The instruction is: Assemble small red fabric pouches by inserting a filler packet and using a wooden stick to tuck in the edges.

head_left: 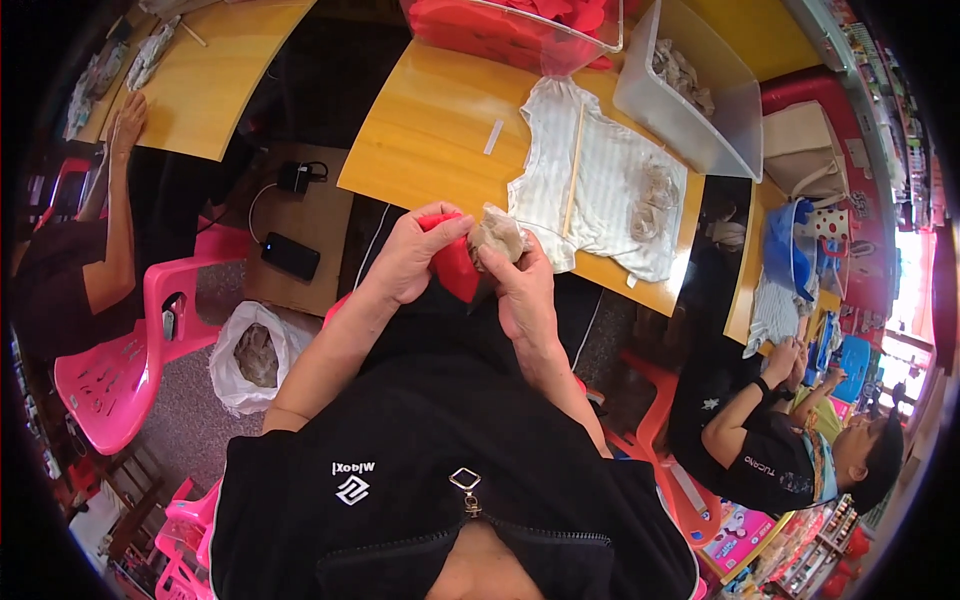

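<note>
My left hand (412, 255) is closed on a piece of red fabric (456, 270), which hangs down from the fingers. Pinched in my right hand (522, 280) is a crumpled beige piece (496, 236), thin and partly see-through like fine cloth or film; its exact kind is unclear. Both hands meet above my lap, just off the near edge of the yellow wooden table (430, 130). A white striped cloth (545, 140), shaped like a small garment, lies there with a thin wooden stick (574, 170) across it. Several beige pieces (652, 205) rest on its right part.
Clear bins hold red fabric (520, 25) and beige pieces (682, 80) at the table's back. A white bag (228, 370) and pink chair (150, 340) stand left. A phone (290, 257) lies on a board. One co-worker's hand (126, 122) is left; another person (790, 440) works right.
</note>
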